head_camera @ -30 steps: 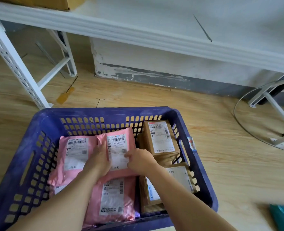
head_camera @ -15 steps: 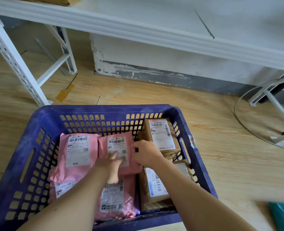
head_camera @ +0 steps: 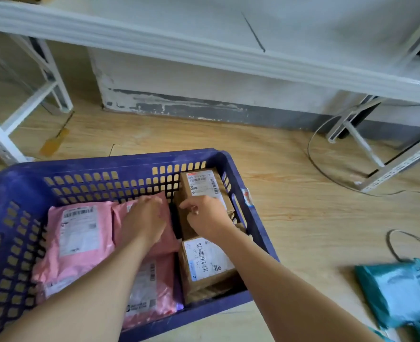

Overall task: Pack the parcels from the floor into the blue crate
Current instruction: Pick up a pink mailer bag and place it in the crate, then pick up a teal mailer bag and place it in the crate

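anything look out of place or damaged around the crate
Teal parcels lie on the floor right of the blue crate, not yet packed. Paint along the wall base behind it is flaking. Inside the crate nothing looks askew.

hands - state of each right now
Left hand: fingers curled over the pink parcel's far edge, holding it.
Right hand: loosely curled, holding nothing, beside the brown box.

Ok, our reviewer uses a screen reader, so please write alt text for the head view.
Two bare hands work inside a blue crate on a wooden floor: the left hand rests on a pink mailer, the right hand touches a cardboard box. A teal bag lies outside, at right.
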`<state>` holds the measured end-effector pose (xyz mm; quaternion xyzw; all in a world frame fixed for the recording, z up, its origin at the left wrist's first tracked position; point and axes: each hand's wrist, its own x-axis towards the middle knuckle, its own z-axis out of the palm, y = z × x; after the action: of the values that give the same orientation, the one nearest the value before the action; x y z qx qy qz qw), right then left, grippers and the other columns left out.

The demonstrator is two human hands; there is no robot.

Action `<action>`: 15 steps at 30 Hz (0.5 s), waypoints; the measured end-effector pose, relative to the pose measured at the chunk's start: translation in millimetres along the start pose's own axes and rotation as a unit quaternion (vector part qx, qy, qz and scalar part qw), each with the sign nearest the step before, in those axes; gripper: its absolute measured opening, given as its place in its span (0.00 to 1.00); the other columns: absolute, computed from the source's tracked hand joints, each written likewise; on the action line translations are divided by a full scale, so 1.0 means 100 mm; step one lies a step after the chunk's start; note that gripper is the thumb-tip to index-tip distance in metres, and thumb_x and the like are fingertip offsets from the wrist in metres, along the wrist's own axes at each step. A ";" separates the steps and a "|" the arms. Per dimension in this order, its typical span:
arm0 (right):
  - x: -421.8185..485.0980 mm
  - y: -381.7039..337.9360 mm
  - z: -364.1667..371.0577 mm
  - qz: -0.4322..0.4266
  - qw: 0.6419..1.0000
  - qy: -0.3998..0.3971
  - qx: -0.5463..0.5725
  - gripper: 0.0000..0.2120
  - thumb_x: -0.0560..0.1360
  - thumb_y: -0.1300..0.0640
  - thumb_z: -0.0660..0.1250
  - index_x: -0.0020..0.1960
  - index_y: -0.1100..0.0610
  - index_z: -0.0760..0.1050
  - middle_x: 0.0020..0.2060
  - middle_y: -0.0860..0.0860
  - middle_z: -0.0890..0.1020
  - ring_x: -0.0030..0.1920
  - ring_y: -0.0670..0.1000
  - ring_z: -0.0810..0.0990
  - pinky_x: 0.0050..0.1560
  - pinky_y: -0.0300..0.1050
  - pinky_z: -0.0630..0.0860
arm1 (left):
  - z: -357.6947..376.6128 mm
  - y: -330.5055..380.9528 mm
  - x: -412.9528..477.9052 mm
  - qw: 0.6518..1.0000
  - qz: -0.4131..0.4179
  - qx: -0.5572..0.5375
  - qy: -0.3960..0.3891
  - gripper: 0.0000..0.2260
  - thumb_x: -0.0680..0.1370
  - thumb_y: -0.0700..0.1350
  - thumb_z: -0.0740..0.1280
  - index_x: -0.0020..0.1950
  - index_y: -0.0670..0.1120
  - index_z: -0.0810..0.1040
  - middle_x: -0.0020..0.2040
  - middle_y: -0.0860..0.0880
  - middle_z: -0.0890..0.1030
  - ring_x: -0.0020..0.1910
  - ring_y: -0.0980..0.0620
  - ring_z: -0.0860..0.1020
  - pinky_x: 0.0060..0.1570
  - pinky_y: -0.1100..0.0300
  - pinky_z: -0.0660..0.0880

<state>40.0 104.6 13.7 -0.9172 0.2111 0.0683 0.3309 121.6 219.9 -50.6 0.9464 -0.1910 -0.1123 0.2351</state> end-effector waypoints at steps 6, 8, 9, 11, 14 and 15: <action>-0.34 0.33 -0.44 0.052 0.995 0.080 0.034 0.18 0.76 0.65 0.58 0.60 0.51 0.78 0.61 0.50 0.78 0.55 0.50 0.77 0.43 0.37 0.71 | -0.20 0.68 0.04 0.987 0.025 -0.098 0.121 0.16 0.75 0.36 0.62 0.61 0.47 0.76 0.62 0.45 0.75 0.58 0.43 0.75 0.51 0.50 0.73; -0.51 0.45 -0.62 0.055 0.992 0.110 0.019 0.18 0.75 0.65 0.59 0.58 0.53 0.79 0.57 0.50 0.81 0.54 0.51 0.79 0.45 0.37 0.70 | -0.22 0.96 -0.01 0.982 0.066 -0.115 0.132 0.16 0.76 0.37 0.62 0.62 0.48 0.75 0.62 0.46 0.74 0.58 0.45 0.75 0.48 0.52 0.73; -0.60 0.51 -0.71 0.059 0.990 0.126 0.014 0.17 0.74 0.65 0.59 0.57 0.53 0.80 0.55 0.50 0.82 0.54 0.52 0.79 0.46 0.39 0.71 | -0.24 1.10 -0.05 0.980 0.084 -0.123 0.131 0.15 0.76 0.37 0.62 0.62 0.48 0.75 0.62 0.47 0.74 0.57 0.46 0.75 0.47 0.53 0.73; -0.80 0.65 -0.86 0.074 0.986 0.150 0.008 0.18 0.73 0.66 0.59 0.56 0.54 0.81 0.54 0.51 0.83 0.56 0.53 0.79 0.53 0.42 0.74 | -0.22 1.39 -0.16 0.976 0.118 -0.138 0.121 0.15 0.76 0.37 0.62 0.61 0.49 0.75 0.62 0.49 0.73 0.58 0.47 0.76 0.49 0.53 0.73; -1.13 0.87 -1.08 0.099 0.977 0.187 0.008 0.19 0.73 0.67 0.58 0.56 0.54 0.80 0.56 0.50 0.82 0.57 0.50 0.78 0.59 0.40 0.73 | -0.11 1.80 -0.37 0.971 0.174 -0.137 0.092 0.15 0.76 0.37 0.62 0.61 0.49 0.75 0.63 0.50 0.73 0.57 0.49 0.76 0.44 0.57 0.71; -1.25 0.95 -1.16 0.107 0.974 0.199 0.007 0.18 0.73 0.67 0.59 0.56 0.54 0.80 0.55 0.50 0.82 0.57 0.49 0.78 0.58 0.39 0.73 | -0.06 1.94 -0.46 0.969 0.196 -0.128 0.077 0.15 0.76 0.37 0.62 0.61 0.49 0.75 0.63 0.50 0.73 0.55 0.50 0.75 0.42 0.58 0.69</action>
<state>-115.2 7.9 81.4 -0.8820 0.3703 -0.0819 0.2798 22.4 82.7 54.8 0.8580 -0.3386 -0.0144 0.3859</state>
